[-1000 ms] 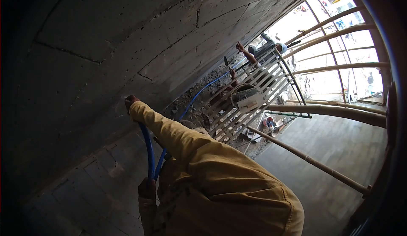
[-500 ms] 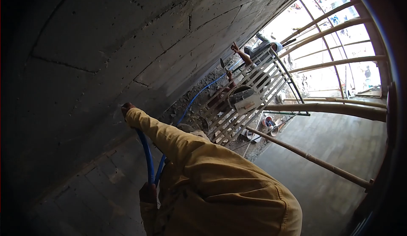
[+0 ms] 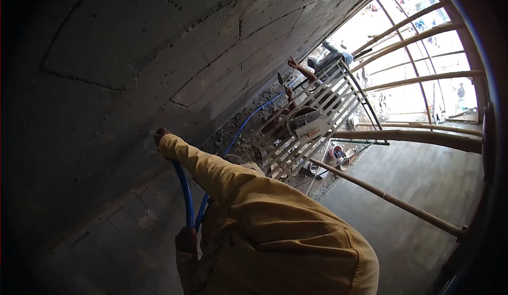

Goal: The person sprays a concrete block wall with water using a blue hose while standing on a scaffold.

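A blue hose (image 3: 186, 194) hangs between my two hands. My right hand (image 3: 161, 135), at the end of a stretched-out yellow sleeve (image 3: 211, 173), is closed around its upper end, close against the grey block wall (image 3: 137, 72). Lower down, my left hand (image 3: 186, 240) grips the same hose, its fingers wrapped round it in shadow. From there the hose doubles back up behind the sleeve and reappears beyond it along the rubble at the wall's foot. The hose's tip is hidden by my right hand.
Below stands a slatted platform (image 3: 338, 101) bearing a round basin (image 3: 301, 116) and a flat board (image 3: 312, 130). A co-worker's hand holds a trowel (image 3: 280, 78) near the wall; another hand (image 3: 292, 62) points at it. Bamboo poles (image 3: 418, 139) cross at right, with buckets (image 3: 335, 151) beneath.
The view has shifted very slightly. Both my hands keep their hold on the hose, and my right hand stays by the wall.
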A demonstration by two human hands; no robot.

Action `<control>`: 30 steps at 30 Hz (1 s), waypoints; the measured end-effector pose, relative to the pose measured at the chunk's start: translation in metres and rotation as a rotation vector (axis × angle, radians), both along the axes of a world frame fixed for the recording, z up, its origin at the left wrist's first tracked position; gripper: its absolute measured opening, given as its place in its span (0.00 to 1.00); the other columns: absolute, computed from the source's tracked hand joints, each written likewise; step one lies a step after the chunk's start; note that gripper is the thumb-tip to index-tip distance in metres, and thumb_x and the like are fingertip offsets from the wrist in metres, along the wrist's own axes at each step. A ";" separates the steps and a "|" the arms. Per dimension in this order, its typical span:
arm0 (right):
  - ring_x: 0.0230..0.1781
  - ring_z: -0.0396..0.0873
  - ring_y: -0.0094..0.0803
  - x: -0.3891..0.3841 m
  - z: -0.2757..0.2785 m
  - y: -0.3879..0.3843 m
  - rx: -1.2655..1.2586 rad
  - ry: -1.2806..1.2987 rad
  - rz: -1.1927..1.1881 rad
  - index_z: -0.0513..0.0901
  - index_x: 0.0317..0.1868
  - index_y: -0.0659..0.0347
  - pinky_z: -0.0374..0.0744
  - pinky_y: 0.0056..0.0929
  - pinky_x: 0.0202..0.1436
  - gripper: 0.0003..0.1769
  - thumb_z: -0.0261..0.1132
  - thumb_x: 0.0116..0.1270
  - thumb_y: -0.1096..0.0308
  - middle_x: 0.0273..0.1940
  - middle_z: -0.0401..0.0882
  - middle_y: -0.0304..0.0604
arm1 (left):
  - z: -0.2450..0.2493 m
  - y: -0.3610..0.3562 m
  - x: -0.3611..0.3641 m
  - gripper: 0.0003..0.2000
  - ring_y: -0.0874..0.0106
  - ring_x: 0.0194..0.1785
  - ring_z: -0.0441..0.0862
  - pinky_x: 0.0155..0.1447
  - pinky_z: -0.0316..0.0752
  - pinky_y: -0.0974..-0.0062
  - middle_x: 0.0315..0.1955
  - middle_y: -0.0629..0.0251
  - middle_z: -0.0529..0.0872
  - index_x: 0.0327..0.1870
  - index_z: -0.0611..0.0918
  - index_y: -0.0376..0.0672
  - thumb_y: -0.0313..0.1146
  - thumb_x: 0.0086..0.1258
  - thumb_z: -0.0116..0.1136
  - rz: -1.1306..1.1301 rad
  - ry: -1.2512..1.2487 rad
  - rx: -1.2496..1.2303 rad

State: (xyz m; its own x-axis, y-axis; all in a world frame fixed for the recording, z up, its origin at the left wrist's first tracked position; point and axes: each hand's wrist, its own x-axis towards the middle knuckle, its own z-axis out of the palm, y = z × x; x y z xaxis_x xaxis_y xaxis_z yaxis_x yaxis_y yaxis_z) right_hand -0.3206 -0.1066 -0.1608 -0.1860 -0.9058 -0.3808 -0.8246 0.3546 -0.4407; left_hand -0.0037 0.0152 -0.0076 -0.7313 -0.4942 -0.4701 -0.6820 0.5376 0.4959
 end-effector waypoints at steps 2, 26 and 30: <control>0.61 0.66 0.37 -0.003 -0.002 0.005 0.012 0.055 0.047 0.74 0.53 0.57 0.67 0.30 0.63 0.29 0.64 0.49 0.56 0.55 0.70 0.46 | 0.000 0.000 0.002 0.10 0.52 0.26 0.76 0.29 0.72 0.57 0.21 0.55 0.76 0.27 0.74 0.42 0.36 0.67 0.45 -0.102 -0.036 -0.062; 0.15 0.69 0.34 -0.077 0.018 0.144 -0.278 -1.347 -1.397 0.71 0.46 0.51 0.69 0.33 0.16 0.12 0.51 0.66 0.56 0.23 0.68 0.40 | 0.005 0.002 -0.079 0.25 0.57 0.38 0.82 0.44 0.76 0.62 0.32 0.55 0.84 0.38 0.82 0.47 0.62 0.60 0.53 -0.060 -0.045 0.280; 0.22 0.74 0.39 -0.086 -0.119 0.143 -0.410 -0.643 -0.716 0.73 0.48 0.55 0.75 0.36 0.22 0.14 0.57 0.61 0.68 0.38 0.73 0.46 | -0.016 0.008 -0.056 0.23 0.58 0.36 0.83 0.41 0.78 0.64 0.28 0.63 0.84 0.39 0.80 0.51 0.62 0.57 0.58 -0.053 -0.046 0.264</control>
State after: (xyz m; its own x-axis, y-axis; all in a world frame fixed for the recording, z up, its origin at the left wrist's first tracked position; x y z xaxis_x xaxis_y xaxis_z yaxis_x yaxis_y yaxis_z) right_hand -0.4061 0.0366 -0.2793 -0.6013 -0.7457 -0.2869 -0.0482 0.3922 -0.9186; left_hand -0.0600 0.0237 -0.0236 -0.7278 -0.3117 -0.6109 -0.6815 0.4288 0.5930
